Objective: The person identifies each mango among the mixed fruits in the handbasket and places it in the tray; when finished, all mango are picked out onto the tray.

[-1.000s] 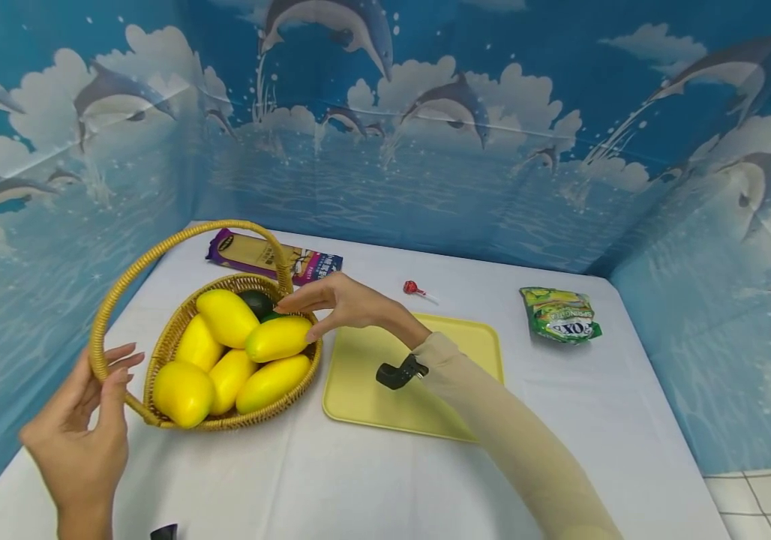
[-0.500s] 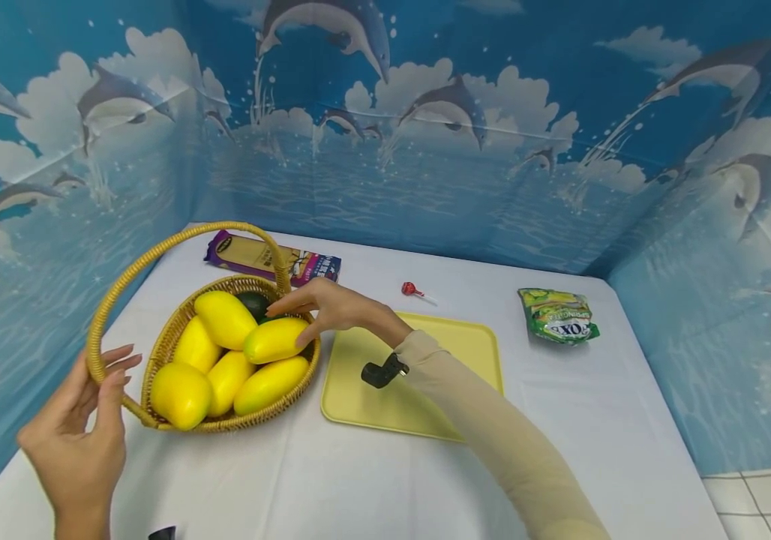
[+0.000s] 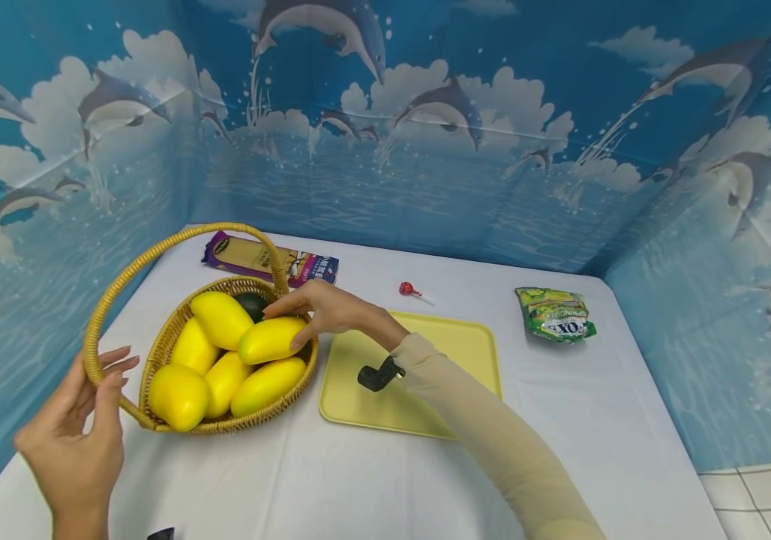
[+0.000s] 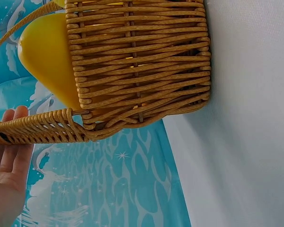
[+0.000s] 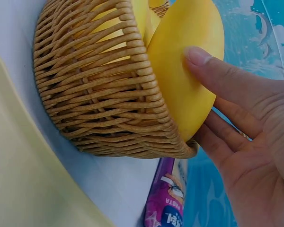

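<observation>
A wicker basket (image 3: pixel 250 426) with a tall arched handle stands at the left of the table, holding several yellow mangoes and a dark green fruit (image 3: pixel 251 304). My left hand (image 3: pixel 78 435) holds the handle (image 4: pixel 42 126) low on its near side, between thumb and fingers. My right hand (image 3: pixel 334 309) grips the upper right mango (image 3: pixel 269 340), which lies on top of the others at the basket's right rim. In the right wrist view, the thumb presses on this mango (image 5: pixel 187 71) and the fingers go behind it, partly hidden.
Right of the basket lies a pale yellow tray (image 3: pixel 352 409), partly under my right forearm. Behind the basket is a purple pasta packet (image 3: pixel 250 253). A red lollipop (image 3: pixel 407 288) lies behind the tray, and a green Fox's bag (image 3: pixel 556 313) sits at the right.
My right hand has shifted slightly left and now sits closer around the upper right mango. My left hand stays on the basket handle. The view has moved a little.
</observation>
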### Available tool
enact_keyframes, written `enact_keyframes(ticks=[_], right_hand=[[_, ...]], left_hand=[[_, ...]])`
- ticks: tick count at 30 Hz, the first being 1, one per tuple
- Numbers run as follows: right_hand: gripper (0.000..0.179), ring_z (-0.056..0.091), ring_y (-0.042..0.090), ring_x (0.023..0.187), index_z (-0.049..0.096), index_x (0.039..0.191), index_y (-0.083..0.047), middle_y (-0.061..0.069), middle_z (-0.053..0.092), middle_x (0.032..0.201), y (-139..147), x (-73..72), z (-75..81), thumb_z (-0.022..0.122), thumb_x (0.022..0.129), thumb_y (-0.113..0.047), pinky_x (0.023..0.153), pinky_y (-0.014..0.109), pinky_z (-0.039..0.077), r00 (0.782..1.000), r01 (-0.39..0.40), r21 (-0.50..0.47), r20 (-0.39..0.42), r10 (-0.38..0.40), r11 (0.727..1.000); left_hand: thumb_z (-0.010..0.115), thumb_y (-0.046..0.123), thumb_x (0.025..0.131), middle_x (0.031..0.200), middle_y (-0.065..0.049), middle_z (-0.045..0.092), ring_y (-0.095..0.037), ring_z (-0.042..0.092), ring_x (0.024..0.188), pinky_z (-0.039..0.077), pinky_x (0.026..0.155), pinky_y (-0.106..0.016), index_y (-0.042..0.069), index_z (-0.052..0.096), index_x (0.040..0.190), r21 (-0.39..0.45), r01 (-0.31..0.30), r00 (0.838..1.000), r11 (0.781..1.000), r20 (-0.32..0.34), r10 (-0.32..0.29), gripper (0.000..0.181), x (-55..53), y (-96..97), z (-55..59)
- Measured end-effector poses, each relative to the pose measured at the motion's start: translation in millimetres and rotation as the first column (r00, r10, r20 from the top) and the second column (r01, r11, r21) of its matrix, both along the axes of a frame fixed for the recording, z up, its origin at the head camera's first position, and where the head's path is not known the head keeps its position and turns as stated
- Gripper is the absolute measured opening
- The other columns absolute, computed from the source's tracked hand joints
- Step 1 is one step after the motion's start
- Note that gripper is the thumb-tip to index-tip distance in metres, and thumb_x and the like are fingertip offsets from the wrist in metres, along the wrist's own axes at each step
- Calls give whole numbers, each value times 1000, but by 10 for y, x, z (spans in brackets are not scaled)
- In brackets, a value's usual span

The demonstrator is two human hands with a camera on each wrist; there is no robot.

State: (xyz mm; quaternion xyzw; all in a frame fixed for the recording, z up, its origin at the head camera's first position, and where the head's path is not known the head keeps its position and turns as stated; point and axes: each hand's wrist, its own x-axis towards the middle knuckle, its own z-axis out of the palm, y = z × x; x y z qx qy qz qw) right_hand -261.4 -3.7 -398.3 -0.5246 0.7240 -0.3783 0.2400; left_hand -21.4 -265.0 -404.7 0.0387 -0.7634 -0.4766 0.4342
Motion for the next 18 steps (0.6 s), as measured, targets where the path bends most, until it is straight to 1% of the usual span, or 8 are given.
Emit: enact_keyframes(ticks=[1,4,8,11,15,18], right_hand=[[61,68,21,132,63,146,4,17,69,144,7,7,17,86,90,-3,108,22,54,1000,5,-4,5,-5,1000],[61,66,21,134,63,147,4,17,68,145,34,32,81,86,90,-3,111,24,53,1000,12,-17,23,-12,1000],[61,63,20,138,64,146,3,16,68,146,91,74,179,87,90,-4,114,26,50,999,29,-43,34,-28,999],[60,62,20,138,67,144,1,15,69,145,157,108,251,88,89,-5,113,26,51,999,52,-76,18,-51,996],[58,63,21,136,69,141,1,15,70,143,302,156,334,90,87,-6,111,27,54,996,85,-108,-5,-86,991],[58,64,22,134,70,140,1,15,70,142,440,178,369,91,87,-6,108,29,56,993,112,-119,-20,-115,987]], left_hand=[[67,-6,101,122,-25,76,-7,78,105,58,92,-14,11,66,147,-2,-1,1000,1000,2,1,50,1,-1,-2],[69,-9,99,121,-22,77,-8,78,104,58,91,-14,8,68,145,29,3,1000,1000,-21,-3,49,-13,-1,-10],[70,-13,96,119,-20,78,-9,79,102,58,90,-13,1,69,141,64,21,997,998,-71,-17,47,-35,-1,-19],[69,-14,96,119,-19,78,-8,79,102,58,90,-13,0,69,141,62,23,997,998,-80,-18,47,-38,-1,-19],[70,-14,96,119,-20,78,-8,79,102,58,90,-13,1,69,141,68,19,997,997,-71,-15,47,-37,5,-16],[70,-13,96,119,-20,78,-9,79,102,58,89,-13,2,69,141,76,17,998,997,-67,-12,47,-35,7,-17]])
